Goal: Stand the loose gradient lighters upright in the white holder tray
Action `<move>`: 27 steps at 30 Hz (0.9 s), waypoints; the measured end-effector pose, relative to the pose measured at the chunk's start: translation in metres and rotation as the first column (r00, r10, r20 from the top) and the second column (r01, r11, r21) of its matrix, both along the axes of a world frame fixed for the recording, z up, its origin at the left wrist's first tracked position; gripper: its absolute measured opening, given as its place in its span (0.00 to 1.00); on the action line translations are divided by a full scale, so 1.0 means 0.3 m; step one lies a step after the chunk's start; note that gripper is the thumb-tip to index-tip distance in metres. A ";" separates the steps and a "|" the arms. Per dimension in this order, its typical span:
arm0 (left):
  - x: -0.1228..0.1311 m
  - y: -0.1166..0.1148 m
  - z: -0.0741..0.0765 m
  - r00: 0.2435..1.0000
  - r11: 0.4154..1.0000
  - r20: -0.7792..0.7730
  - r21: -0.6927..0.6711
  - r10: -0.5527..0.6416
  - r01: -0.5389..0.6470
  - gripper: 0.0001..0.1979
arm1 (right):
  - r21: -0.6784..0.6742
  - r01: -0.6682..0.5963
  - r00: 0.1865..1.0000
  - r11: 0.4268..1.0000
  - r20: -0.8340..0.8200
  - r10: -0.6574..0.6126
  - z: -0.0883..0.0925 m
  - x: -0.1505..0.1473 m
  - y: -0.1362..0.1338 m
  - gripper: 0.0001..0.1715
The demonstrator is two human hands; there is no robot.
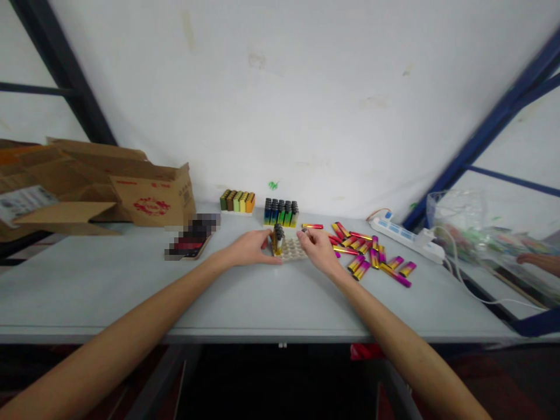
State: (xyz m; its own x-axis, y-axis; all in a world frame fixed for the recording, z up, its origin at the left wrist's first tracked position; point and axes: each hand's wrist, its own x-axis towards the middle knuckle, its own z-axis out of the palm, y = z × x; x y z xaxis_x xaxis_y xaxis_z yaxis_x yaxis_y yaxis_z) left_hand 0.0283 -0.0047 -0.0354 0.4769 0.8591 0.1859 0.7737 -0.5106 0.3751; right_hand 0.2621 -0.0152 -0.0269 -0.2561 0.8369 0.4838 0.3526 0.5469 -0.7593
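Observation:
A pale tray with round holes (292, 249) lies on the table in front of me. One row of lighters (279, 239) with dark tops stands at its left end. My left hand (251, 248) grips that end, thumb along the front edge and fingers behind the row. Over the tray's right part, my right hand (318, 249) is closed in a pinch on a lighter; only a small dark, shiny bit shows between the fingertips. Loose lighters (362, 245) in red, gold and purple lie scattered just right of this hand.
Two filled blocks of lighters, one yellow-green (237, 202) and one blue-green (280, 213), stand near the wall. Left are a partly blurred phone (196, 236) and open cardboard boxes (153, 195). A white power strip (406, 238) and plastic bag (459, 221) are right; another person's hand (540, 262) shows there.

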 end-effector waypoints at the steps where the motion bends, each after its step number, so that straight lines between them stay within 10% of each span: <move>1: 0.000 0.000 0.000 1.000 1.000 -0.001 -0.001 0.003 -0.003 0.38 | 0.019 0.017 1.000 1.000 0.017 -0.017 0.000 0.000 0.001 0.26; 18: 0.001 -0.002 0.006 1.000 1.000 0.014 -0.007 -0.019 0.019 0.39 | 0.032 -0.190 0.979 0.981 0.085 0.186 0.001 0.000 0.000 0.22; 27: 0.002 0.003 -0.002 1.000 1.000 -0.012 -0.007 0.007 -0.007 0.39 | 0.061 -0.095 0.971 0.994 0.225 0.079 0.019 0.014 -0.005 0.25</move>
State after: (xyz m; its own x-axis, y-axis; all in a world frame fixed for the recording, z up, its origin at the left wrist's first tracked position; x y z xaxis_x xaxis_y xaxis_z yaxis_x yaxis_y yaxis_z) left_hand 0.0289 -0.0038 -0.0359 0.4733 0.8636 0.1738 0.7817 -0.5027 0.3692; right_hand 0.2662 -0.0166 -0.0213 -0.4340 0.7724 0.4638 0.4568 0.6324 -0.6256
